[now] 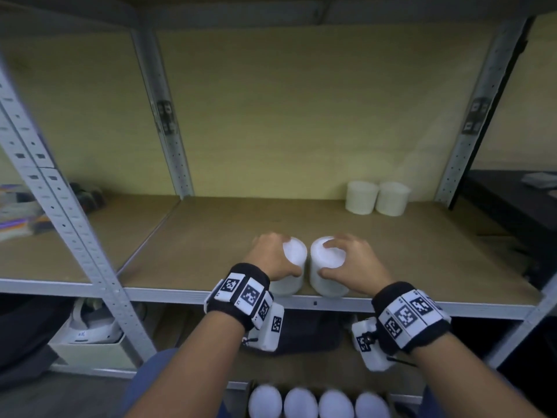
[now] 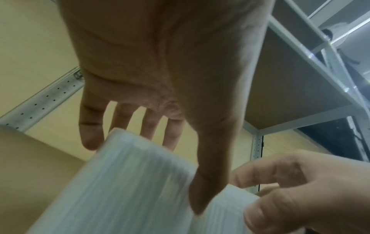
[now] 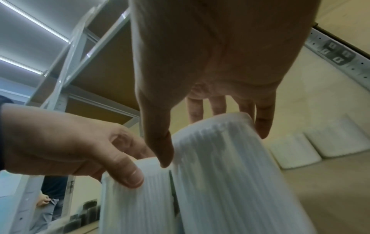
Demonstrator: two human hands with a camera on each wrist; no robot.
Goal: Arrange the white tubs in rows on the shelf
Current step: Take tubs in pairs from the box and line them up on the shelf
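Two white ribbed tubs stand side by side at the front edge of the brown shelf (image 1: 211, 236). My left hand (image 1: 289, 255) grips the left tub (image 1: 287, 286) from above, thumb on its near side and fingers over the far rim. My right hand (image 1: 325, 259) holds the right tub (image 1: 330, 286) the same way. The left wrist view shows my left hand (image 2: 144, 174) on its tub (image 2: 124, 182). The right wrist view shows my right hand (image 3: 214, 148) on its tub (image 3: 230, 174), with the left tub (image 3: 136, 197) close beside it. Two more tubs (image 1: 361, 197) (image 1: 391, 198) stand together at the back right.
Several white tubs (image 1: 301, 402) sit in a row low down in front of me. Grey slotted uprights (image 1: 69, 230) frame the bay. A white box with a helmet-like object (image 1: 90, 333) sits under the shelf at left. Dark clutter (image 1: 87, 197) lies in the left bay.
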